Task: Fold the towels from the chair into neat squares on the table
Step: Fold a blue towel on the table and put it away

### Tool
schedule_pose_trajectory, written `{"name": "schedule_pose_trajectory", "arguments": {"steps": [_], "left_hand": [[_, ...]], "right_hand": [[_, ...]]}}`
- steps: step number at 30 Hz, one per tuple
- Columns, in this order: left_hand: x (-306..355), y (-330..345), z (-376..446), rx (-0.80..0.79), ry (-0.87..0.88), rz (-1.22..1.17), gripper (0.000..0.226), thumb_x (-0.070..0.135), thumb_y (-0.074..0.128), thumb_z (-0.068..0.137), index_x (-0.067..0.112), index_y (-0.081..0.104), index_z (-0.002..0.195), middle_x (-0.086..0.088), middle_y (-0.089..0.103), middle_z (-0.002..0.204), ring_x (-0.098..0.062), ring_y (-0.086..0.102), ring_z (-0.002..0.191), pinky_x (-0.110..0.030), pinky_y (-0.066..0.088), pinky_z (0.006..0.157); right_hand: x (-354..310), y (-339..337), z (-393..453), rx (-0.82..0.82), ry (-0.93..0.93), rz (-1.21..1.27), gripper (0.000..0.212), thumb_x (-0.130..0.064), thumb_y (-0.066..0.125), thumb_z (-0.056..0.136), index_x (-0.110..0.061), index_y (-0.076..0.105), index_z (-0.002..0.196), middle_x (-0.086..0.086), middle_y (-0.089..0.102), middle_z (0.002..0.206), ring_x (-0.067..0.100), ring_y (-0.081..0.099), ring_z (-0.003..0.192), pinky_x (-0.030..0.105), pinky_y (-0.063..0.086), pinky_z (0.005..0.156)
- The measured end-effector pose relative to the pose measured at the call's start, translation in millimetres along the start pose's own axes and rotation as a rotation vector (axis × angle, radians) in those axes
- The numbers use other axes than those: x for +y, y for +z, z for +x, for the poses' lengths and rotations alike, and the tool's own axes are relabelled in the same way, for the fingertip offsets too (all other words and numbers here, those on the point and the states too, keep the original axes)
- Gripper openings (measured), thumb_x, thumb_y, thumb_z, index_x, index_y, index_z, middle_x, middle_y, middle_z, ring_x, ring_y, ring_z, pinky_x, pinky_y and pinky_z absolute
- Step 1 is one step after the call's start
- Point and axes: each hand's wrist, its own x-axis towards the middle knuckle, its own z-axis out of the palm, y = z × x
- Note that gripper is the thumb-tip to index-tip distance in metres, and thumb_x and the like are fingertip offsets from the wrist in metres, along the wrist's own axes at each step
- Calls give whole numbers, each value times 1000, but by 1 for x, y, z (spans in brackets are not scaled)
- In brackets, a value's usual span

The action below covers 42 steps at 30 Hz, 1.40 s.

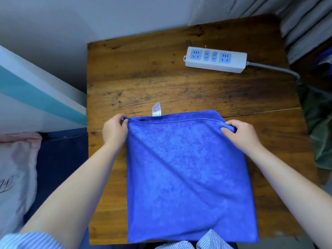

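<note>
Pinched at its two far corners by the left hand (115, 129) and right hand (240, 133), the blue towel (186, 177) is stretched lengthwise back toward the body.

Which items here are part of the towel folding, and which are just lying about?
In the job: blue towel, with its label; left hand and right hand pinching its far corners; wooden table.
Lying about: white power strip, pink cloth.
</note>
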Motion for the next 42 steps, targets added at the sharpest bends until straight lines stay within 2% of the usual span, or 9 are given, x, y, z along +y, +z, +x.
{"name": "schedule_pose_trajectory", "arguments": {"steps": [4, 11, 16, 20, 24, 26, 30, 38, 42], "left_hand": [[1, 11, 13, -63, 47, 61, 23, 12, 51, 91, 3, 65, 108, -19, 65, 110, -35, 56, 107, -35, 43, 86], [5, 5, 30, -275, 304, 364, 38, 6, 49, 88, 7, 57, 124, -22, 53, 113, -37, 47, 113, -39, 43, 88], [5, 0, 31, -363, 386, 537, 26, 17, 54, 88, 6, 64, 109, -17, 52, 116, -35, 44, 114, -40, 45, 91], [4, -10, 24, -351, 429, 575, 21, 17, 50, 92, 5, 60, 106, -15, 58, 109, -33, 53, 106, -38, 46, 78], [-4, -19, 15, -280, 419, 492, 18, 16, 48, 93, 6, 59, 103, -13, 63, 105, -32, 57, 98, -37, 45, 72], [-7, -22, 12, -248, 424, 417, 20, 16, 50, 92, 5, 60, 106, -14, 64, 107, -33, 57, 100, -36, 44, 75], [-12, -28, 4, -182, 474, 308, 27, 13, 52, 92, 6, 57, 117, -14, 66, 111, -34, 59, 104, -38, 47, 79], [-27, -26, -2, -108, 493, 250, 12, 10, 52, 91, -2, 55, 93, -18, 63, 85, -37, 58, 83, -32, 34, 59], [-36, -16, 3, -63, 564, 230, 14, 7, 55, 86, -2, 64, 91, -21, 66, 84, -39, 62, 80, -40, 47, 59]], "right_hand": [[-3, -4, 12, -1, 6, 23, 17, -15, 63, 85, 1, 67, 91, 12, 63, 83, 19, 50, 76, 21, 28, 55], [-7, -13, 24, -48, -48, -128, 17, -1, 56, 84, 3, 67, 96, 18, 66, 104, 26, 56, 94, 26, 36, 79], [-13, -16, 49, -168, -173, -398, 16, 0, 56, 78, -1, 67, 90, 15, 61, 116, 31, 48, 116, 31, 35, 99], [-29, -14, 64, -409, -257, -465, 21, -3, 58, 77, -20, 53, 66, 6, 45, 141, 23, 29, 136, 30, 23, 110], [-42, -17, 69, -571, -344, -553, 21, -4, 57, 78, -20, 48, 67, 10, 61, 105, 27, 52, 108, 31, 42, 89], [-43, -21, 67, -591, -390, -614, 14, -6, 58, 78, -16, 50, 74, 5, 53, 87, 22, 48, 89, 30, 41, 80], [-38, -34, 57, -559, -392, -678, 30, -13, 59, 82, -30, 43, 64, -9, 45, 71, 16, 39, 85, 30, 38, 78], [-20, -53, 32, -297, -317, -681, 14, -13, 56, 87, -21, 48, 79, 1, 57, 86, 21, 49, 91, 28, 38, 77], [-14, -48, 32, -210, -226, -533, 15, -7, 55, 86, -18, 49, 78, 5, 58, 85, 22, 51, 81, 26, 37, 71]]}}
